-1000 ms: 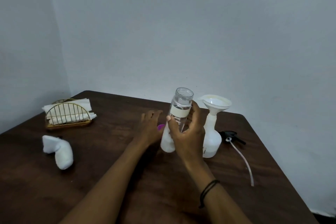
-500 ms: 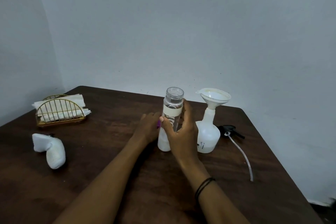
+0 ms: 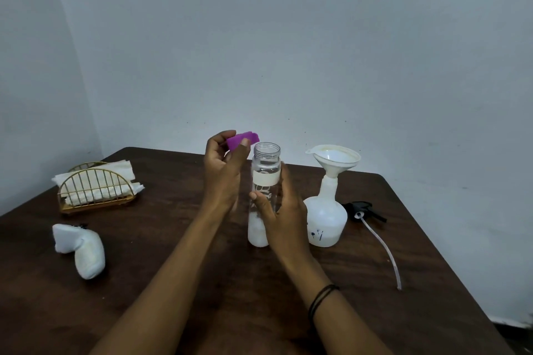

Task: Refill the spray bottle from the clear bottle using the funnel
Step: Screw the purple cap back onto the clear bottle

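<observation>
A person's right hand (image 3: 284, 212) wraps the open clear bottle (image 3: 264, 181) standing beside the funnel (image 3: 334, 159)-topped spray bottle (image 3: 326, 219), left hand (image 3: 223, 173) fingers pinching its purple cap (image 3: 241, 140); a careless knock could tip either.

Count, w/ one of each unless noted: 2 hands, left (image 3: 222, 173) & right (image 3: 284, 216). 1 clear bottle (image 3: 265, 181). 1 purple cap (image 3: 242, 140). 1 spray bottle (image 3: 327, 217). 1 funnel (image 3: 334, 157). 1 sprayer head (image 3: 360, 207) w/ 1 tube (image 3: 383, 248). 1 napkin holder (image 3: 96, 190). 1 white cloth (image 3: 80, 248). 1 table (image 3: 173, 282). 1 wristband (image 3: 320, 298).
</observation>
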The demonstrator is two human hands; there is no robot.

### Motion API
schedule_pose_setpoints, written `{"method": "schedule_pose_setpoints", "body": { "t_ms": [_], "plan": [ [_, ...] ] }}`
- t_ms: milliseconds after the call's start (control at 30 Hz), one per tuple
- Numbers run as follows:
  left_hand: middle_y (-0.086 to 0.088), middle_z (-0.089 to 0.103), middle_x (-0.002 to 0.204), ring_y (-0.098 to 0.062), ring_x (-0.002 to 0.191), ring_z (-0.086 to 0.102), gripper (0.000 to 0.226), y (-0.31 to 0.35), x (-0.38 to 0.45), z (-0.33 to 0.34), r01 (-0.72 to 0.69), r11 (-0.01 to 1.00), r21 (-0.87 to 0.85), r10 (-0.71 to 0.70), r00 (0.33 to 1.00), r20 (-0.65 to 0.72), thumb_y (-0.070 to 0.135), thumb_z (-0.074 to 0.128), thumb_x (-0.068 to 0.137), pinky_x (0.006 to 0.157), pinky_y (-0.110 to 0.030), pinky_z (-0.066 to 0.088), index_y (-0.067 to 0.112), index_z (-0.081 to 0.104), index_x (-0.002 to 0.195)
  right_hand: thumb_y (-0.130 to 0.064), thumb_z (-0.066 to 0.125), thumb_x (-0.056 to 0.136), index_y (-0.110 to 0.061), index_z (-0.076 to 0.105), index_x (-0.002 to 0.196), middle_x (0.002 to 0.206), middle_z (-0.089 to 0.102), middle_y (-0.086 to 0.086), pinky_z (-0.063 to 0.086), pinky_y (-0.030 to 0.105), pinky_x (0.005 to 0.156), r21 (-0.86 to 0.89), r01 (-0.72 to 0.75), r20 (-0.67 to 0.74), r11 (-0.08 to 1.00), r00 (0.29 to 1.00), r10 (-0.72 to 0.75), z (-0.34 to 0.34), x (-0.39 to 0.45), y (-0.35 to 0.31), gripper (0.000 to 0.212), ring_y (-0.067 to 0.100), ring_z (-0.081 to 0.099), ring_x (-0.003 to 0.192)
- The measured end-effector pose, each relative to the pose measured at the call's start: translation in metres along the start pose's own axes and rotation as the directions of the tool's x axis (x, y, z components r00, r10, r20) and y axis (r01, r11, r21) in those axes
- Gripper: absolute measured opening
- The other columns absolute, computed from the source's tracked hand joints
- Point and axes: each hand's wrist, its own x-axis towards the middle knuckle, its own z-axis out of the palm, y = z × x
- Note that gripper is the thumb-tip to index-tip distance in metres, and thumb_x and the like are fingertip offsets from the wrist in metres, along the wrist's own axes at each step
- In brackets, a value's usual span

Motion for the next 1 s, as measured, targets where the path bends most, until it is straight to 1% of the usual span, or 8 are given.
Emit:
{"method": "schedule_pose_setpoints", "body": {
  "t_ms": [167, 300, 433, 600, 767, 833, 933, 1000],
  "plan": [
    [0.000, 0.064, 0.102, -0.006, 0.089, 0.071, 0.033, 0.011, -0.016, 0.012, -0.099, 0.995, 0.001, 0.098, 0.984, 0.148, -0.003, 0.072, 0.084, 0.074, -0.024, 0.057, 0.015, 0.054, 0.104, -0.036, 0.067, 0.092, -0.025, 0.041, 0.148, 0.130, 0.065, -0.006, 0.056, 0.036, 0.095, 0.024, -0.003, 0.032, 1.000, 0.999, 0.002, 0.000, 0.001, 0.000, 0.062, 0.005, 0.064, 0.115],
    [0.001, 0.064, 0.113, -0.014, 0.101, 0.067, 0.041, 0.007, -0.018, 0.006, -0.237, 0.952, 0.191, 0.182, 0.946, 0.269, 0.009, 0.079, 0.077, 0.080, -0.030, 0.058, 0.020, 0.058, 0.110, -0.033, 0.066, 0.092, -0.036, 0.041, 0.145, 0.126, 0.066, -0.004, 0.055, 0.033, 0.095, 0.006, -0.003, 0.031, 1.000, 1.000, 0.003, 0.001, -0.002, 0.000, 0.058, 0.006, 0.065, 0.113],
    [0.002, 0.065, 0.119, -0.016, 0.109, 0.064, 0.039, 0.007, -0.016, 0.002, -0.363, 0.881, 0.302, 0.242, 0.897, 0.371, 0.023, 0.075, 0.082, 0.089, -0.035, 0.058, 0.022, 0.063, 0.119, -0.024, 0.067, 0.093, -0.024, 0.041, 0.149, 0.126, 0.067, 0.000, 0.055, 0.035, 0.095, 0.019, -0.005, 0.026, 1.000, 1.000, 0.004, 0.000, -0.001, 0.001, 0.061, 0.009, 0.066, 0.112],
    [0.014, 0.064, 0.118, -0.005, 0.105, 0.064, 0.034, 0.010, -0.010, -0.001, -0.358, 0.861, 0.361, 0.163, 0.867, 0.471, 0.024, 0.062, 0.089, 0.085, -0.027, 0.056, 0.028, 0.058, 0.123, -0.024, 0.068, 0.093, -0.022, 0.045, 0.145, 0.117, 0.071, -0.003, 0.057, 0.030, 0.089, 0.057, -0.003, 0.022, 0.998, 1.000, 0.001, -0.002, 0.000, -0.002, 0.057, 0.006, 0.069, 0.103],
    [-0.002, 0.059, 0.120, -0.003, 0.102, 0.063, 0.034, 0.006, -0.011, 0.004, -0.299, 0.899, 0.319, 0.163, 0.907, 0.389, 0.042, 0.067, 0.083, 0.078, -0.018, 0.053, 0.029, 0.062, 0.114, -0.034, 0.066, 0.092, -0.031, 0.049, 0.136, 0.115, 0.071, -0.005, 0.057, 0.034, 0.089, 0.021, -0.012, 0.022, 1.000, 1.000, 0.011, 0.001, -0.001, -0.001, 0.048, 0.006, 0.068, 0.104],
    [-0.005, 0.060, 0.120, -0.006, 0.100, 0.065, 0.027, 0.005, -0.011, 0.007, -0.223, 0.936, 0.273, 0.116, 0.927, 0.357, 0.038, 0.065, 0.087, 0.077, -0.020, 0.053, 0.028, 0.064, 0.112, -0.039, 0.064, 0.091, -0.027, 0.049, 0.137, 0.117, 0.070, -0.004, 0.057, 0.035, 0.090, 0.023, -0.007, 0.019, 1.000, 1.000, 0.007, 0.001, -0.001, 0.000, 0.050, 0.006, 0.068, 0.105],
    [0.002, 0.064, 0.118, -0.001, 0.097, 0.066, 0.026, 0.005, -0.012, 0.009, -0.128, 0.968, 0.217, 0.045, 0.936, 0.348, 0.024, 0.047, 0.103, 0.077, -0.018, 0.053, 0.020, 0.060, 0.126, -0.048, 0.058, 0.089, -0.023, 0.045, 0.143, 0.119, 0.070, -0.004, 0.057, 0.034, 0.090, 0.025, -0.002, 0.018, 1.000, 1.000, 0.001, 0.000, 0.000, -0.002, 0.061, 0.007, 0.068, 0.105],
    [0.001, 0.060, 0.128, 0.002, 0.101, 0.066, 0.041, -0.001, -0.014, 0.009, -0.086, 0.971, 0.224, 0.004, 0.938, 0.346, 0.037, 0.039, 0.104, 0.080, -0.017, 0.053, 0.020, 0.047, 0.141, -0.048, 0.058, 0.090, -0.023, 0.046, 0.142, 0.119, 0.070, -0.003, 0.057, 0.037, 0.089, 0.025, -0.001, 0.025, 1.000, 1.000, 0.001, 0.000, -0.001, -0.002, 0.060, 0.009, 0.068, 0.105]
  ]
}}
